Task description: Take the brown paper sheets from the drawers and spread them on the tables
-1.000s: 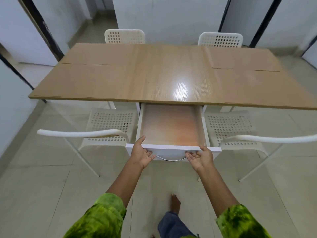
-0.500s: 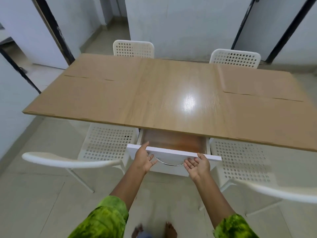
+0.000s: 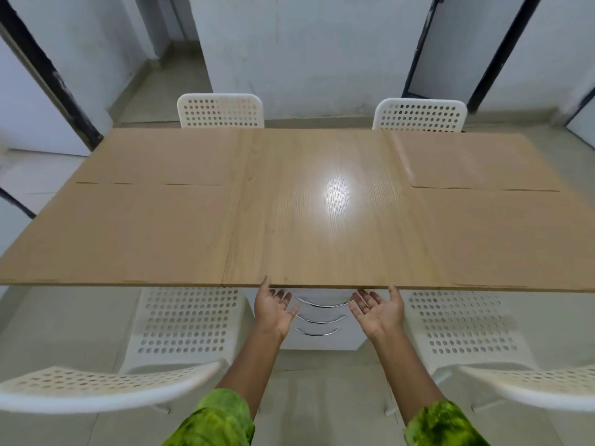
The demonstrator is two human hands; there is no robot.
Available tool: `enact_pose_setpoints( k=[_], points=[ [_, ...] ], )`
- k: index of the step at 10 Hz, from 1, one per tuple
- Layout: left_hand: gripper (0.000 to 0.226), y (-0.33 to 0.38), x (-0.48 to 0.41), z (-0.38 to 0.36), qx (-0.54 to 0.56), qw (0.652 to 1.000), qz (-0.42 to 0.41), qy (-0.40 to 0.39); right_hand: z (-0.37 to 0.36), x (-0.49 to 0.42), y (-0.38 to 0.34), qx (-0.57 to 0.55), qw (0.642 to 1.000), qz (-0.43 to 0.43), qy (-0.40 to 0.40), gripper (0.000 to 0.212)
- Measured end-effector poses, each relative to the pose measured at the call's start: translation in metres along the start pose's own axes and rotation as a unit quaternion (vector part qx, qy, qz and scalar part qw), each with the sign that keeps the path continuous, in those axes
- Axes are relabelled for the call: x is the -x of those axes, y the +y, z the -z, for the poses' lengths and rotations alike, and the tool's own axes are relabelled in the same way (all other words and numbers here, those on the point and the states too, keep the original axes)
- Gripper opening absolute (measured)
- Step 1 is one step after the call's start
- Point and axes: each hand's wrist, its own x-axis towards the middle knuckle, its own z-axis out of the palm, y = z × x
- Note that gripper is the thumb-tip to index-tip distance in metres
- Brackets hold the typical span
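- Both hands are spread with fingers straight and palms partly turned up, and neither holds anything. The left hand [image 3: 273, 309] and right hand [image 3: 378, 312] sit on either side of the drawers [image 3: 322, 342], just under the near edge of the table [image 3: 322, 246].
- It is hard to tell whether any fingertip touches the drawer front. The left thumb reaches up to the table edge.
- The top of the drawer unit is hidden behind that edge. Three curved chrome handles [image 3: 322, 320] show, stacked one above another.
- The brown paper sheets [image 3: 128, 233] lie flat on the tabletop, two at the left end and two at the right. The far right one has a slightly lifted corner.
- Bare wood-grain runs down the middle between the sheets, with a bright glare patch.
- Four white perforated chairs [image 3: 220, 111] stand around the table, two far and two near. The near chair backs are blurred and cut off at the frame's sides.
- Green patterned sleeves [image 3: 219, 420] are cropped by the bottom edge.
- The room has pale walls [image 3: 306, 43], dark door frames [image 3: 418, 43] and a beige tiled floor [image 3: 322, 397].
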Motion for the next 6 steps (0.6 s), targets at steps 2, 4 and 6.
enact_pose_setpoints(
  k=[2,4,6],
  points=[
    [0.067,0.007,-0.012,-0.005,0.022,1.0,0.001,-0.007,-0.006,-0.006,-0.011,-0.036,0.999,0.002,-0.017,0.054],
    [0.054,0.011,-0.007,-0.004,-0.042,0.998,0.003,0.041,-0.008,0.001,-0.008,0.031,0.999,-0.009,0.015,0.05],
    [0.054,0.017,0.029,-0.016,-0.177,0.984,-0.004,0.032,-0.018,0.023,-0.024,0.219,0.975,0.028,0.026,0.027]
  ],
)
